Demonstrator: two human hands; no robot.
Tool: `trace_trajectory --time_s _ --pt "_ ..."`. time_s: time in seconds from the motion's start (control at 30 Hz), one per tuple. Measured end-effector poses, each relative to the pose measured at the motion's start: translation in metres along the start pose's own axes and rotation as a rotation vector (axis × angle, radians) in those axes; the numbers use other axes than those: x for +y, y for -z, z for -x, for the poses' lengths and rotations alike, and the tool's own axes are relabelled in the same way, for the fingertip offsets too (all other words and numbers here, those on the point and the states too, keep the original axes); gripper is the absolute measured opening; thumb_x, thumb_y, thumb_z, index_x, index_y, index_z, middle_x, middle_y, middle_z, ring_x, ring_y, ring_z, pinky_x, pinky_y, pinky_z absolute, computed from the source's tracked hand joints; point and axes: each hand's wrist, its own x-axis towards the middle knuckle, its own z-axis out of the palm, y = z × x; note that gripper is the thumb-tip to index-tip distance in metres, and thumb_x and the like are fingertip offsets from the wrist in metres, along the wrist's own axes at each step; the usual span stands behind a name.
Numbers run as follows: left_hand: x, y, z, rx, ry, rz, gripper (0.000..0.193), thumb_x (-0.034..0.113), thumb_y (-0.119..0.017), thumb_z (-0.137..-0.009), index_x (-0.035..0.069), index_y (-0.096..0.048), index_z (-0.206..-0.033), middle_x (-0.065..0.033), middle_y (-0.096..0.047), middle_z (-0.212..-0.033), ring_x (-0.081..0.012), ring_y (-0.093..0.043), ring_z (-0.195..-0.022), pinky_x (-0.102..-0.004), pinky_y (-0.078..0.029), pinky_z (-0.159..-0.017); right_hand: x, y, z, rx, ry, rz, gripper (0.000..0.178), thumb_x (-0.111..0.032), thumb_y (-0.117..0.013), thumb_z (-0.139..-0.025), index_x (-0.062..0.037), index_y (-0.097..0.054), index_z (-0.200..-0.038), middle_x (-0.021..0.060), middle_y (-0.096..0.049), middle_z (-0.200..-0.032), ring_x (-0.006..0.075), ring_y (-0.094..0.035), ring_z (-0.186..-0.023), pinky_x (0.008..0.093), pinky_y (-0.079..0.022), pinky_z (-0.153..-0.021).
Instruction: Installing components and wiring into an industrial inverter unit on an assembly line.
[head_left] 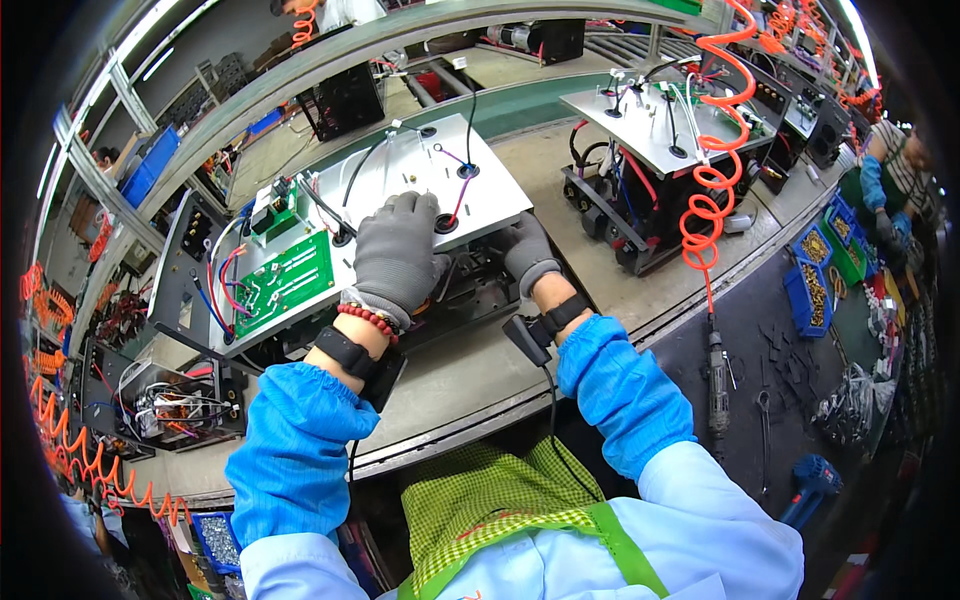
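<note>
Grey bench (450,375), plate-topped units (300,270) on it, dark table (795,420), blue bins (795,303)

We find no text, label, number or sign that can be read. We note rows of fine white printing (300,268) on the green circuit board (308,300), at the left of the metal panel (498,188), too small for us to read. We note a red marking (488,527) on the near checked apron (460,490), likewise illegible.

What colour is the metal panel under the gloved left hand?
The metal panel is pale silver-grey, seen best in the head view.
</note>
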Motion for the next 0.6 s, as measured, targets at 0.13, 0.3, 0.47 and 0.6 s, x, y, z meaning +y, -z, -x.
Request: trace_trajectory --time_s 0.13,0.3,0.47,0.6 --pt "0.005 0.001 -0.003 0.006 -0.036 0.039 0.06 0.02 -0.083 -0.063 0.01 -0.055 -0.115 -0.0127 -0.06 -0.113 -0.0328 -0.063 -0.098 -0.043 -0.05 -0.083 -0.012 0.06 -0.003 0.19 -0.222 -0.384 0.02 -0.027 -0.055 -0.098 -0.0099 -0.064 -0.105 0.0004 -0.064 -0.087 0.0123 -0.061 -0.079 0.0302 -0.051 -0.073" --pt "0.005 0.004 0.001 -0.012 0.012 -0.027 0.061 0.021 -0.084 -0.063 0.009 -0.055 -0.115 -0.0131 -0.061 -0.114 -0.0329 -0.063 -0.098 -0.0437 -0.049 -0.083 -0.046 0.094 0.022 0.353 -0.055 -0.708 0.017 -0.028 -0.052 -0.1 -0.0119 -0.058 -0.102 0.0015 -0.062 -0.09 0.0179 -0.064 -0.094 0.0423 -0.053 -0.087" --pt "-0.006 -0.003 0.004 0.014 -0.018 0.006 0.059 0.022 -0.085 -0.061 0.009 -0.054 -0.11 -0.0119 -0.062 -0.105 -0.0334 -0.063 -0.093 -0.043 -0.051 -0.077 -0.023 0.075 0.014 0.28 -0.294 -0.365 0.023 -0.022 -0.068 -0.081 -0.008 -0.054 -0.093 0.0134 -0.056 -0.076 0.0338 -0.059 -0.07 0.0471 -0.049 -0.065" --pt "0.001 -0.001 0.001 0.028 -0.042 -0.007 0.062 0.021 -0.085 -0.06 0.01 -0.054 -0.112 -0.0117 -0.061 -0.106 -0.0332 -0.063 -0.093 -0.0432 -0.051 -0.077 0.012 0.047 0.013 0.04 -0.437 -0.026 0.052 -0.052 -0.067 -0.085 -0.0014 -0.068 -0.095 0.0107 -0.068 -0.077 0.0246 -0.065 -0.07 0.0387 -0.05 -0.064"
